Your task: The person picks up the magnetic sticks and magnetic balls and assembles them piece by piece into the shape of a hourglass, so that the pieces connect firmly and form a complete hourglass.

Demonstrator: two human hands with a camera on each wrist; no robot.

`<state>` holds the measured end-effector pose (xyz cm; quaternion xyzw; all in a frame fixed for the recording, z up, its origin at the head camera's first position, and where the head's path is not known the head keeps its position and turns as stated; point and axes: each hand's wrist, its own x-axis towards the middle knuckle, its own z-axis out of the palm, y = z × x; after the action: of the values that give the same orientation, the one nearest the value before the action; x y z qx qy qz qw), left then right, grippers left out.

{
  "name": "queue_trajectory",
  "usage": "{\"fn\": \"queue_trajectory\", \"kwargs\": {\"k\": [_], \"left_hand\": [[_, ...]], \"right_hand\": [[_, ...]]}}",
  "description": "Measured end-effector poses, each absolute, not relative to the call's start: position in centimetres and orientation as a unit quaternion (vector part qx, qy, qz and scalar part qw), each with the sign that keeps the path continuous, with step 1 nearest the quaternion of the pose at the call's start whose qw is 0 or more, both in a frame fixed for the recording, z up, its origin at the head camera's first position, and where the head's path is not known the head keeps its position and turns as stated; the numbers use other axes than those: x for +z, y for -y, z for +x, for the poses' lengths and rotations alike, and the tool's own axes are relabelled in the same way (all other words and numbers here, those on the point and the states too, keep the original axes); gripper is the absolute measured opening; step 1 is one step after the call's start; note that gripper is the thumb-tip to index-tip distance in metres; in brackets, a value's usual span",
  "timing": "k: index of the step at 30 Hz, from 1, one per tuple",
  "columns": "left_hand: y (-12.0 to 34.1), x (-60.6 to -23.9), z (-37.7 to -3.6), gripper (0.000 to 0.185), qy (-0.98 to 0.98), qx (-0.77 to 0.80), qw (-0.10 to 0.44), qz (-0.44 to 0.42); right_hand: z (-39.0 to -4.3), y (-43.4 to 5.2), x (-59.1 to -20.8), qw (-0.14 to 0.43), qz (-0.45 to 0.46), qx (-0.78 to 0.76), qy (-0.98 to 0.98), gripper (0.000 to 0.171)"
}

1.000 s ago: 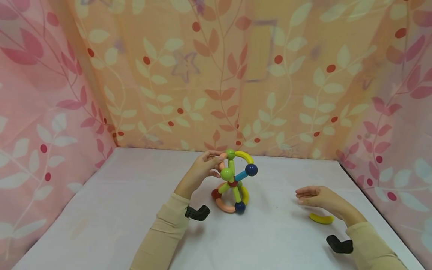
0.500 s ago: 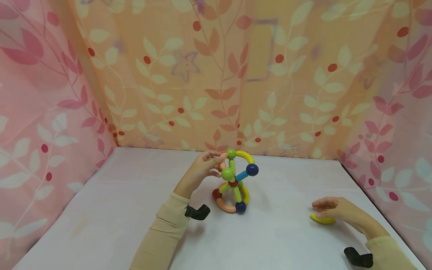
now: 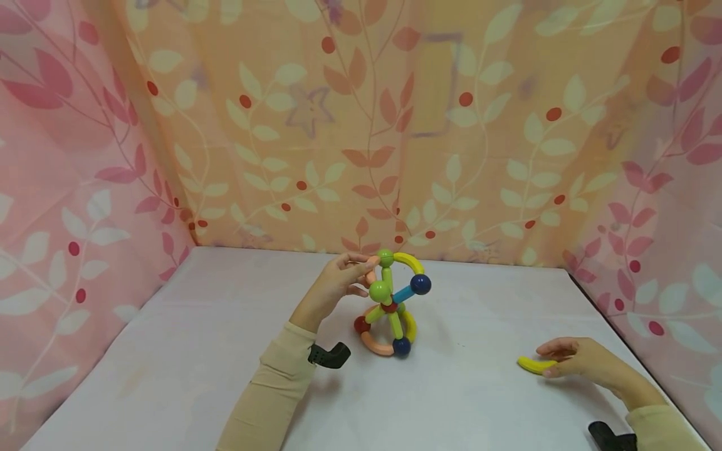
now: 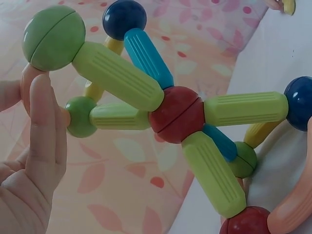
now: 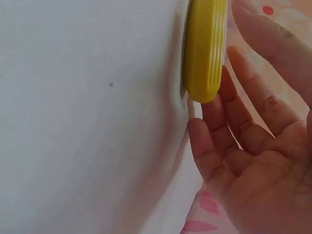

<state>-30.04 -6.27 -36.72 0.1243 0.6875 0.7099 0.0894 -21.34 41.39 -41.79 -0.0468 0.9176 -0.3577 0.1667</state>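
My left hand (image 3: 333, 285) pinches a peach curved stick (image 3: 370, 275) at the upper left of a standing ball-and-stick magnetic toy. In the left wrist view a red centre ball (image 4: 178, 114) joins light green sticks (image 4: 119, 75) and blue sticks (image 4: 148, 56). Around them are a green ball (image 4: 53, 38), navy balls (image 4: 124, 19) and a lower red ball (image 4: 246, 222). To the right, a loose yellow curved stick (image 3: 534, 365) lies on the table. My right hand (image 3: 592, 366) is around its right end, fingers loosely bent; in the right wrist view, the thumb appears apart from the stick.
The table (image 3: 225, 376) has a white cover. Patterned cloth (image 3: 366, 125) closes off the back and both sides. Black wrist mounts (image 3: 329, 355) stick out from both sleeves.
My right hand has moved right and toward the table's front, coming down to the loose yellow curved stick. The left hand and the toy have stayed in place.
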Motion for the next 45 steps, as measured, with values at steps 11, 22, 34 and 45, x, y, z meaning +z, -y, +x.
{"fn": "queue_trajectory", "kwargs": {"k": [11, 22, 34, 45], "left_hand": [[6.4, -36.7, -30.0, 0.037, -0.683, 0.716, 0.088, 0.118], [6.1, -35.9, -29.5, 0.043, -0.698, 0.706, 0.078, 0.088], [6.2, -36.2, -29.7, 0.042, -0.69, 0.714, 0.084, 0.085], [6.1, -36.1, -29.6, 0.038, -0.681, 0.723, 0.085, 0.078]], "right_hand": [[-21.8, -38.9, -42.7, 0.111, -0.041, -0.27, -0.956, 0.036], [-21.6, -34.1, -42.1, 0.044, -0.013, -0.307, -0.951, 0.044], [-20.1, -24.5, -39.0, 0.067, -0.017, -0.608, -0.791, 0.05], [-19.7, -18.2, -37.6, 0.147, -0.023, -0.784, -0.603, 0.059]]}}
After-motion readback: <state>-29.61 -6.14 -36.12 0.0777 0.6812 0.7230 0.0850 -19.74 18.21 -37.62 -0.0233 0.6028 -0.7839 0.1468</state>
